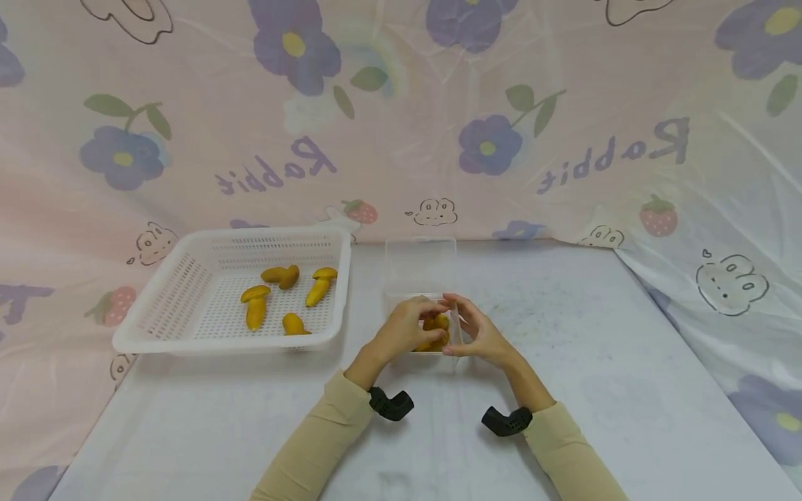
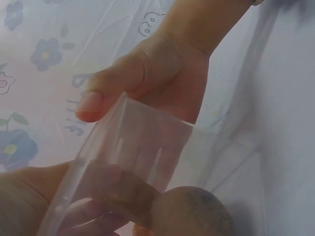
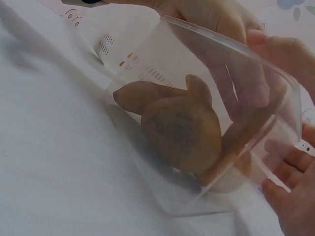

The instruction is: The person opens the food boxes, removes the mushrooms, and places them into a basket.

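Note:
A clear plastic box (image 1: 459, 341) stands in front of me with its hinged lid (image 1: 420, 264) raised at the back. Several yellow-brown mushrooms (image 3: 182, 132) lie inside it, seen through the wall in the right wrist view. My left hand (image 1: 404, 327) reaches in over the box's left side, thumb and fingers curled about a mushroom (image 1: 438, 323). From the right, my right hand (image 1: 479, 337) grips the box, thumb at the near corner and fingers at the far side. In the left wrist view, a rounded mushroom (image 2: 192, 211) shows behind the clear wall.
A white perforated basket (image 1: 232, 341) stands to the left with several yellow mushrooms (image 1: 255, 306) spread over its floor. A printed curtain (image 1: 401, 139) hangs behind the white table (image 1: 595, 348). A black wrist device (image 1: 391, 405) sits on each forearm.

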### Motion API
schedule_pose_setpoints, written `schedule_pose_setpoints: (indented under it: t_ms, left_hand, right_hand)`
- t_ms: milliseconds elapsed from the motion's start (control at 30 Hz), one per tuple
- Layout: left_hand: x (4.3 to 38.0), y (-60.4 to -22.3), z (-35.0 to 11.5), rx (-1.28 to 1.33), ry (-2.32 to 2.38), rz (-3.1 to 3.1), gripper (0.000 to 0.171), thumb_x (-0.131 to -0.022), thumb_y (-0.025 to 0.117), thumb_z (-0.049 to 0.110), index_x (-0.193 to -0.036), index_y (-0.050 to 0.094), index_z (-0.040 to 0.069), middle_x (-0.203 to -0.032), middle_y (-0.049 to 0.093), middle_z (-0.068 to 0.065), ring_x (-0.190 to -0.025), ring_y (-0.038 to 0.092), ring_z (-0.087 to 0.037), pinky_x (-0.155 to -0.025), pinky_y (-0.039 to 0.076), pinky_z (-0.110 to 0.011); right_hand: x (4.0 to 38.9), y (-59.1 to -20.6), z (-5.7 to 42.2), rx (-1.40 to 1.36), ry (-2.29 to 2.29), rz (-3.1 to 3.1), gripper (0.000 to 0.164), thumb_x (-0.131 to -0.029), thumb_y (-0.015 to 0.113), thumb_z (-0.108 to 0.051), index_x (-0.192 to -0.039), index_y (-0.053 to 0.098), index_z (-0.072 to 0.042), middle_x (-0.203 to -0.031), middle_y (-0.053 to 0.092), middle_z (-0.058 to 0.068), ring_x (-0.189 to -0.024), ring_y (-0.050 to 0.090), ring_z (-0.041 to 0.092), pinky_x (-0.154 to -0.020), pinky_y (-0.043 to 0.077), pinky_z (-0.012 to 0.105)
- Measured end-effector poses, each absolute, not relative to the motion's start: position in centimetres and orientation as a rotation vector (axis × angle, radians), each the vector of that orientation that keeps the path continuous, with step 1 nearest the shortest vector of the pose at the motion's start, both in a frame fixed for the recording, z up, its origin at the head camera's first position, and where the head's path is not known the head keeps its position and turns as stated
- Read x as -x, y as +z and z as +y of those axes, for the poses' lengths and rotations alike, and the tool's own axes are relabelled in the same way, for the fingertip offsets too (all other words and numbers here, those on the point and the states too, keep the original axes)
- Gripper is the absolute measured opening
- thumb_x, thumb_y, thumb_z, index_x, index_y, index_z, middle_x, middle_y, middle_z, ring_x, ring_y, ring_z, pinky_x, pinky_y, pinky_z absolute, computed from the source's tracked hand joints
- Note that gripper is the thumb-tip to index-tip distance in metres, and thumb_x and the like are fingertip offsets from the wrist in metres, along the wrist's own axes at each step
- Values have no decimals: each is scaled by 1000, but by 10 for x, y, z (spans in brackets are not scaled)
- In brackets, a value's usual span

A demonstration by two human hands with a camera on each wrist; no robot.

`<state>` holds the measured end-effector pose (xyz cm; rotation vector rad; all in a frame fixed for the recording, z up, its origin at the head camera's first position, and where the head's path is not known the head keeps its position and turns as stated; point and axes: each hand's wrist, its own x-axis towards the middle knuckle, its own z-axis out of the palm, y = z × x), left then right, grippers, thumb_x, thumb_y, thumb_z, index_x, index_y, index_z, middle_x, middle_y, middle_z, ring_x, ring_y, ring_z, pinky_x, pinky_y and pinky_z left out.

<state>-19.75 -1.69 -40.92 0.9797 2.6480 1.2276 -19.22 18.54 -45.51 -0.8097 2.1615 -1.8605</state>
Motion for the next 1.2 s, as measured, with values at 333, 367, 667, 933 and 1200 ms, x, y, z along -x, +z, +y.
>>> schedule_pose_setpoints:
  t_ms: [333,367,667,933,1200]
  left_hand:
    - [198,-397,-31,-926,1080,2684,26,-83,75,13,-106,69,3,-106,72,-10,-97,67,-23,-90,59,-38]
    - [198,-397,-32,-936,1071,2685,26,-84,74,13,-107,70,3,-106,72,-10,-97,67,-23,-89,59,-37]
    - [200,-396,-43,-1022,1019,2695,21,-83,73,7,-104,73,2,-101,71,-10,-89,66,-20,-80,60,-28]
    - [198,-399,-48,-1172,1005,2817,21,-84,72,7,-103,73,0,-100,75,-12,-87,69,-20,-79,60,-26]
    - [199,-403,-54,-1191,1090,2854,21,-83,74,11,-104,74,6,-100,76,-8,-84,69,-16,-77,59,-23]
  right_hand:
    - [191,-454,184,806,-1847,2194,95,-76,81,-13,-149,22,4,-152,30,30,-146,19,47,-117,13,70]
    - [191,-454,184,806,-1847,2196,96,-76,81,-13,-149,22,4,-152,30,30,-146,19,47,-117,13,70]
    - [192,-454,184,813,-1857,2186,96,-75,82,-15,-147,23,5,-152,30,30,-146,20,46,-117,12,69]
    - [192,-454,184,807,-1851,2186,94,-76,82,-15,-148,24,3,-152,30,28,-146,20,46,-117,13,69]
    - [192,-454,184,811,-1856,2166,95,-76,81,-14,-148,22,4,-153,28,30,-146,18,48,-117,12,69]
